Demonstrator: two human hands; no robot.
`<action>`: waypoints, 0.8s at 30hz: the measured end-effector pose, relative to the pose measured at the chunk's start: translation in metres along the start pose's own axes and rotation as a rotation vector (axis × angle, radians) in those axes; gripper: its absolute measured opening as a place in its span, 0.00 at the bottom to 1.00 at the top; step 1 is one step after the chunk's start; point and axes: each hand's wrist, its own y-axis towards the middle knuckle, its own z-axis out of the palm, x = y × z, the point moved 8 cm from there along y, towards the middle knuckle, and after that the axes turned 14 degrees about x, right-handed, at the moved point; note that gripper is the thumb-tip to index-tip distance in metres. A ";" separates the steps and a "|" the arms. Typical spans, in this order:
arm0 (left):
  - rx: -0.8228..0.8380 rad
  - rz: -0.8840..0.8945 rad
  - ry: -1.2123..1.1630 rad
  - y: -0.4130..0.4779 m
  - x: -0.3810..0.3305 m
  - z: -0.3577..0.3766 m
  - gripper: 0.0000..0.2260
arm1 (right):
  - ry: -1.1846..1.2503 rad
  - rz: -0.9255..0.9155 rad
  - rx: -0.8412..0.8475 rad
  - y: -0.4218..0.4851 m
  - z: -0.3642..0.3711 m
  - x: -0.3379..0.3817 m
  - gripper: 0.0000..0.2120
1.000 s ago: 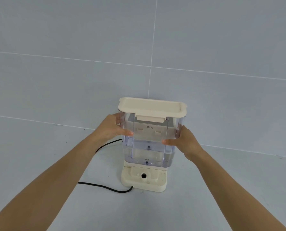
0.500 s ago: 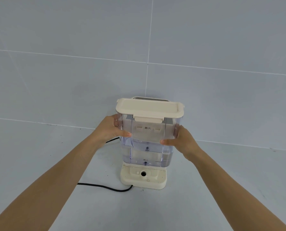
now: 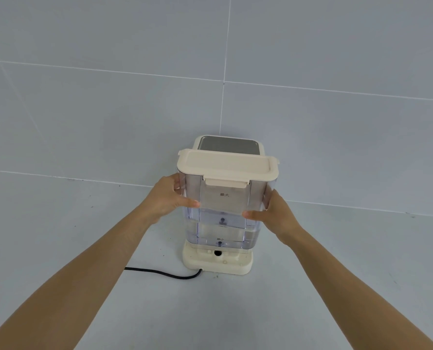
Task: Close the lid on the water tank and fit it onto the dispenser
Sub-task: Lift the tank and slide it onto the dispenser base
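Gripping one lidded water tank (image 3: 225, 210), left hand (image 3: 166, 198), right hand (image 3: 277, 214), seemingly above one dispenser (image 3: 218, 261)

Soft, even light fills the room, fairly bright, with a cool grey cast; below the hands a faint shadow lies by the dispenser (image 3: 217, 261); no glare; focus is sharp between the hands; tile lines bow toward the edges.
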 end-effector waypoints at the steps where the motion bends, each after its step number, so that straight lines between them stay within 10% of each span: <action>1: 0.006 0.003 -0.002 0.000 0.000 0.001 0.25 | -0.002 -0.001 -0.002 0.000 0.000 -0.001 0.37; 24: 0.023 -0.026 -0.006 0.004 0.045 0.013 0.25 | -0.025 0.031 -0.014 0.002 0.017 -0.044 0.40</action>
